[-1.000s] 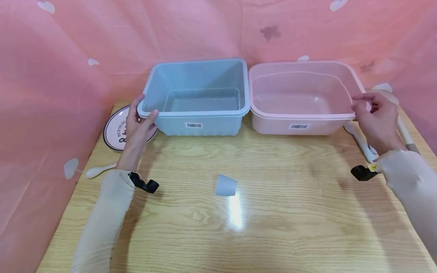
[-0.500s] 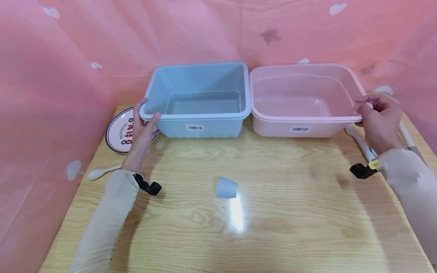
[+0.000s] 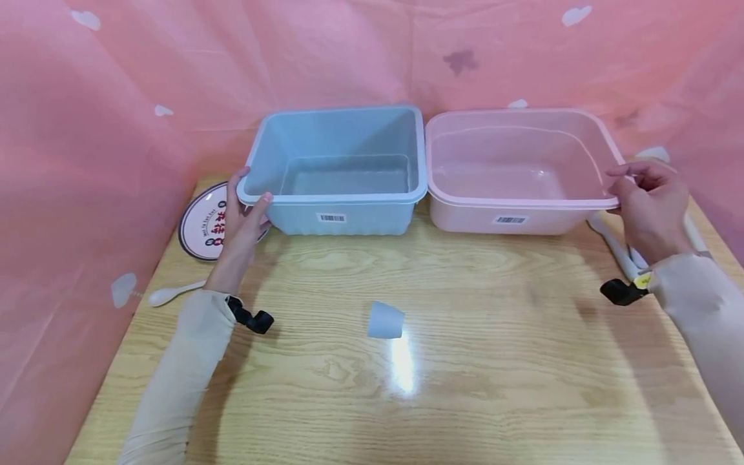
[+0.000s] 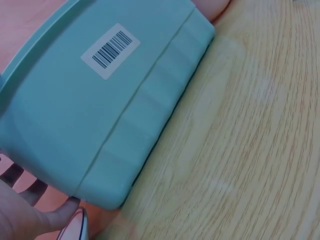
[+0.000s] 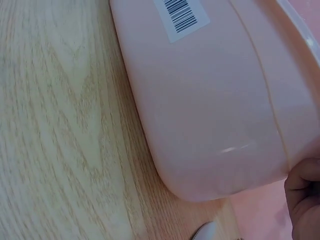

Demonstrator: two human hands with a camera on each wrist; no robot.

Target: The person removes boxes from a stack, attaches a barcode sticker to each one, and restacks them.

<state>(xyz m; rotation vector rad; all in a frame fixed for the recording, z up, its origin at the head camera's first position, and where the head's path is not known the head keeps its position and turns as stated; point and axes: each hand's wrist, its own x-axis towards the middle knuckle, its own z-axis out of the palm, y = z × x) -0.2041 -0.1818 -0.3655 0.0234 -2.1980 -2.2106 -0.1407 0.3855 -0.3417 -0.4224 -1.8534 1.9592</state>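
Note:
My left hand [image 3: 241, 223] holds the front left corner of a light blue plastic basin [image 3: 343, 216], its thumb against the front rim and other fingers along the left side. In the left wrist view, those fingers touch the wall of the blue basin [image 4: 85, 115] near a barcode label. At the front right corner of a pink plastic basin [image 3: 494, 219], my right hand [image 3: 653, 206] pinches the rim between thumb and curled fingers. The right wrist view shows the pink basin [image 5: 210, 110] close up, the hand at its edge. Both basins stand side by side with nothing inside.
A light grey cup [image 3: 385, 320] lies on its side mid-table. Partly behind my left arm are a printed plate [image 3: 200, 223] and a white spoon [image 3: 168, 294]. Several pale utensils, including a long-handled one [image 3: 616, 248], lie by my right hand. A pink cloth [image 3: 343, 58] hangs behind.
The head view has shifted slightly, moving everything a little down in the picture. Both hands stay at the basins' outer corners; the right thumb and fingers have closed more firmly on the pink rim.

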